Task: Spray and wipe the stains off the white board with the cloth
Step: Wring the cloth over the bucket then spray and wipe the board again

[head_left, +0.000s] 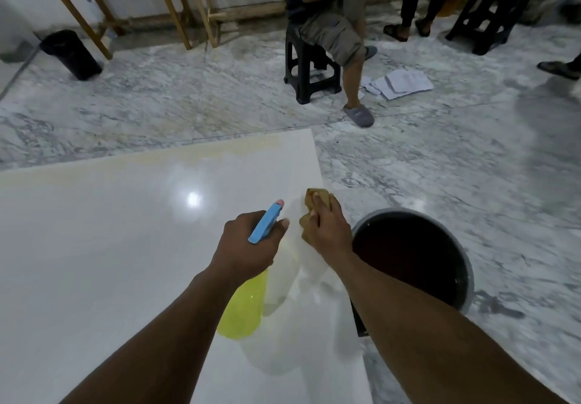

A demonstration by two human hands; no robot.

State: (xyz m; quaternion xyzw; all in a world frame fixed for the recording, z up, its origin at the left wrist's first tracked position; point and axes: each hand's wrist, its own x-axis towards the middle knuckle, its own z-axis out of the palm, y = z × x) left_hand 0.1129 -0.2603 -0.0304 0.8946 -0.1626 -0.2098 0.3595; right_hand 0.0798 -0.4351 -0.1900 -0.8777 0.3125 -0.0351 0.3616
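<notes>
Far left, on the marble floor (188, 89): black bin (71, 54), tilted in this wide view, beside slanted wooden frame legs (176, 11) against the wall. White board (94, 262) lies flat, filling the lower left and centre; glossy, one bright light reflection near its middle. Yellowish stain band (204, 154) runs along the far edge, strongest toward the far right corner. Left hand (248, 243) closed around the neck of a spray bottle (245, 306): blue trigger head with pink nozzle tip pointing away and slightly right, thumb alongside the head, yellow liquid in the clear body below the wrist. Bottle is held above the board, its reflection visible on the surface. Right hand (327, 227) just right of the nozzle, fingers curled over a tan cloth (311, 205), pressing it on the board close to the right edge. Immediately right of that edge, under the right forearm: round bucket (465, 265), grey rim, dark inside, standing on the floor tight against the board. Beyond the board: a seated person (330, 26) on a black stool (309, 70), grey slipper on the floor; loose papers (399, 84) scattered beside the stool. Further right: a second person's legs in sandals (418, 4), another black stool (490, 11), a shoe at the frame edge.
</notes>
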